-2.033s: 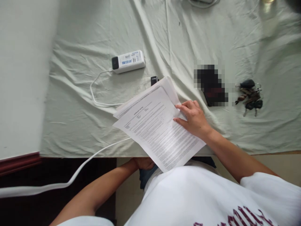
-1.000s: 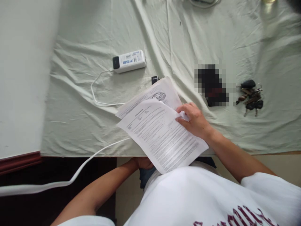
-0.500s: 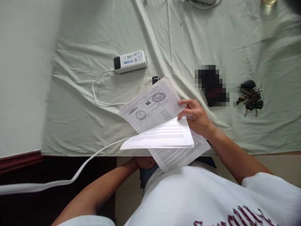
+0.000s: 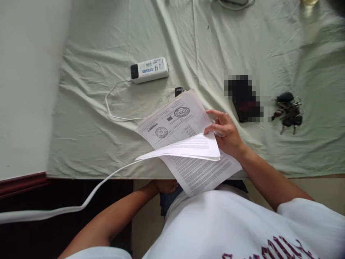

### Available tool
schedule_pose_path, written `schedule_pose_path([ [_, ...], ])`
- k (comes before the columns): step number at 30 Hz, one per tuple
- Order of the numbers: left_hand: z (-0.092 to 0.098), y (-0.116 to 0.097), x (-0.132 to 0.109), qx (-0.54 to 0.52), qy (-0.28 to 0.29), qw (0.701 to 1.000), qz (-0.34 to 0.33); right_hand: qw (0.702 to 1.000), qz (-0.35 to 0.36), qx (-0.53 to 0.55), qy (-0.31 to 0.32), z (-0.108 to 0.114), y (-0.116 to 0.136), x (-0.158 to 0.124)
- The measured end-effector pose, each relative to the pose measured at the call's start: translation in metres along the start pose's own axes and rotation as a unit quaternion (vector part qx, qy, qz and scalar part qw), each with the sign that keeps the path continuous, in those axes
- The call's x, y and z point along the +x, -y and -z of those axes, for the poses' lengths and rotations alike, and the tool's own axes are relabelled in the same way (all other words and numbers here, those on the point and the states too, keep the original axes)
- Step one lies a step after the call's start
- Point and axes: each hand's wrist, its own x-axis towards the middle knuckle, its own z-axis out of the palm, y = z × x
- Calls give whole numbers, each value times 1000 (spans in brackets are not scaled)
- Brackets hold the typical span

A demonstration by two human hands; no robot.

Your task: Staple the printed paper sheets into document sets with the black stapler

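A stack of printed papers [image 4: 175, 122] lies askew at the table's front edge, its lower corner hanging over the edge. My right hand [image 4: 225, 133] pinches the right corner of the top sheet [image 4: 194, 147] and holds it lifted and folded back. The page beneath shows round stamps. My left hand [image 4: 165, 186] rests below the table edge on my lap, mostly hidden by the papers, so its fingers cannot be read.
A wrinkled pale green cloth [image 4: 242, 43] covers the table. A white power adapter [image 4: 149, 70] with a thin cable [image 4: 113, 108] lies behind the papers. A dark blurred object [image 4: 244, 99] and a bunch of keys [image 4: 288, 111] lie right. A thick white cable [image 4: 67, 210] hangs left.
My right hand has lifted the top sheet's corner and peeled it back toward me, baring the stamped page underneath. My left hand has stayed where it was.
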Motion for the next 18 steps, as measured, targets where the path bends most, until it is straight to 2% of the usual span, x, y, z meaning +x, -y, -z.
schedule_pose_path([
  [8, 7, -4, 1, 26, 26, 999, -8, 999, 32, -18, -35, -2, 2, 2],
  [14, 9, -5, 1, 28, 42, 999, -5, 1000, 10, -7, -9, -3, -2, 0],
  [18, 20, -9, 5, 27, 33, 999, 12, 1000, 5, -2, 11, -3, -4, -1],
])
